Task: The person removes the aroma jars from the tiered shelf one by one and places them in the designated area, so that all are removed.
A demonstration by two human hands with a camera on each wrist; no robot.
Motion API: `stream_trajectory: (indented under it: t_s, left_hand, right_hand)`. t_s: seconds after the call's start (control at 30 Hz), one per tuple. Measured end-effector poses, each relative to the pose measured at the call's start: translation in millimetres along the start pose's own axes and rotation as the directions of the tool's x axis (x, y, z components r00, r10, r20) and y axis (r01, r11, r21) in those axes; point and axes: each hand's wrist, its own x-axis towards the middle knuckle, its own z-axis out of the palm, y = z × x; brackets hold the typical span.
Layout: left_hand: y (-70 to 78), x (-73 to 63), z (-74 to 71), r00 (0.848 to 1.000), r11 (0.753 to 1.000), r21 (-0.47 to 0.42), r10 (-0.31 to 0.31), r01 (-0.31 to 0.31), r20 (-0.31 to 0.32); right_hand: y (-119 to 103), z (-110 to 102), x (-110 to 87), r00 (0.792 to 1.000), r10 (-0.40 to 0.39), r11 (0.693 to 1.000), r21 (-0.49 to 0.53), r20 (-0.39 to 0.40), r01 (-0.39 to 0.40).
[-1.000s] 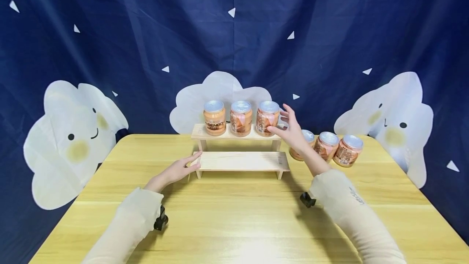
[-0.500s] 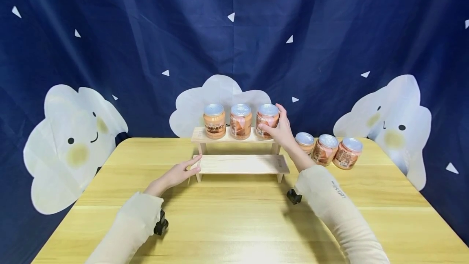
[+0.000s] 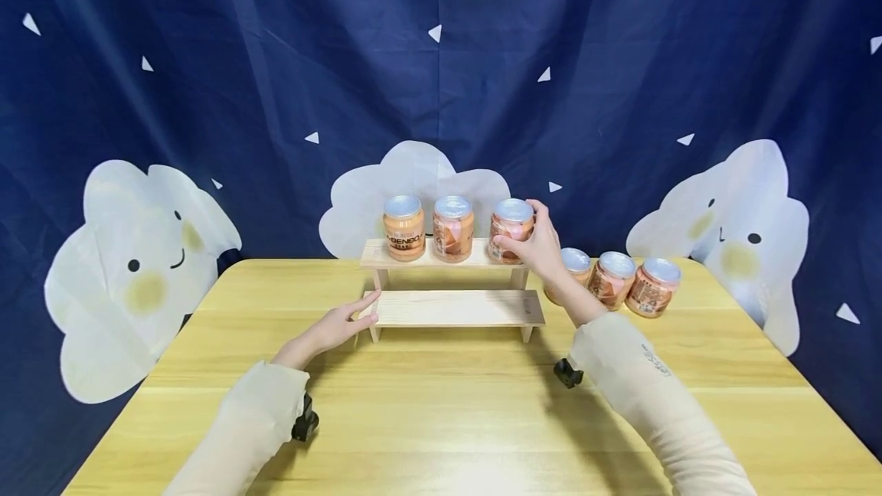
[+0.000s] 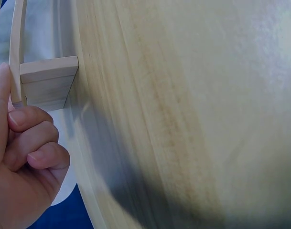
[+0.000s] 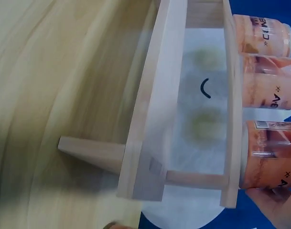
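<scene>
A two-step wooden stand (image 3: 452, 308) is on the table, its lower step below the upper one. My left hand (image 3: 331, 327) holds the left end of the lower step; in the left wrist view, its fingers (image 4: 33, 136) curl at that end. Three silver-lidded jars with orange-pink labels stand upright along the upper step: a left jar (image 3: 404, 232), a middle jar (image 3: 453, 232) and a right jar (image 3: 508, 232). Around the right jar, my right hand (image 3: 540, 251) has its thumb in front and fingers behind. In the right wrist view this jar (image 5: 272, 164) sits at the step's end.
To the right of the stand, more such jars stand on the table: one (image 3: 575, 262) partly behind my right hand, another (image 3: 612, 282), and an outermost jar (image 3: 653, 289). Behind the wooden table (image 3: 441, 404) hangs a dark blue curtain (image 3: 441, 83) with cloud prints.
My right hand closed round the right jar, then shifted it slightly rightward, widening the gap to the middle jar. The left hand has stayed on the stand.
</scene>
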Motion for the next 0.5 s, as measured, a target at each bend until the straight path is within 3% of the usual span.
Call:
stream_trajectory:
  t_s: [0.5]
  left_hand:
    - [-3.2,1.6,-0.4,1.000,1.000,-0.008,0.002,-0.002,0.003]
  right_hand:
    - [7,-61,-28.4,1.000,0.004,0.999,-0.046,-0.029,-0.005]
